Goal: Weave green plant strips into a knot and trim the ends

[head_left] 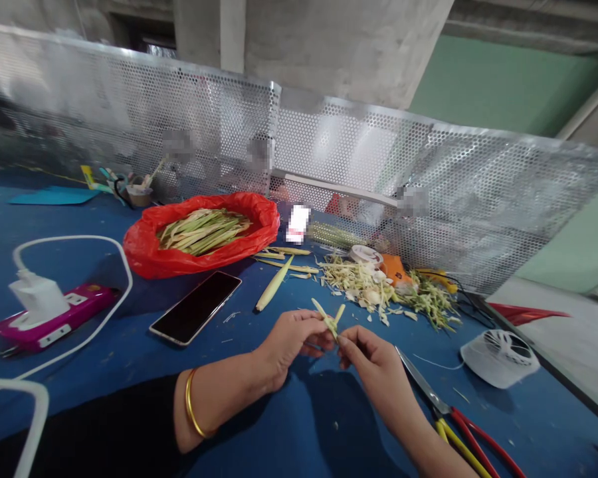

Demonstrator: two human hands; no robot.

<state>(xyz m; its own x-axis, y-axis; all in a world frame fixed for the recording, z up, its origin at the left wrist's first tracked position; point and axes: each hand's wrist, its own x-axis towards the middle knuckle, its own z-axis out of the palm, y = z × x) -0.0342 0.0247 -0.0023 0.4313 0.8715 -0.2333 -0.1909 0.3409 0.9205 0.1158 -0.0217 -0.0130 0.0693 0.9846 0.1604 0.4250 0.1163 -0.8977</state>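
Observation:
My left hand [299, 338] pinches a small pale-green plant strip [331, 322] between thumb and fingers above the blue table. My right hand [371, 355] is closed on the strip's lower end, close beside the left. Two narrow ends of the strip stick up in a V; how they join is partly hidden by my fingers. Just beyond the left hand lies a longer pale-green plant stalk [274, 283], with thinner strips [284, 252] behind it. Long-bladed scissors [441, 405] with red and yellow handles lie beside my right forearm.
A red plastic bag [147, 252] holds many green stalks [204, 231]. A phone [197, 309] and a magenta power strip [82, 309] with a white cable lie left. Plant scraps [366, 282], a tape roll [365, 255] and a white fan-like device [499, 358] are right. A perforated metal screen [329, 139] borders the back.

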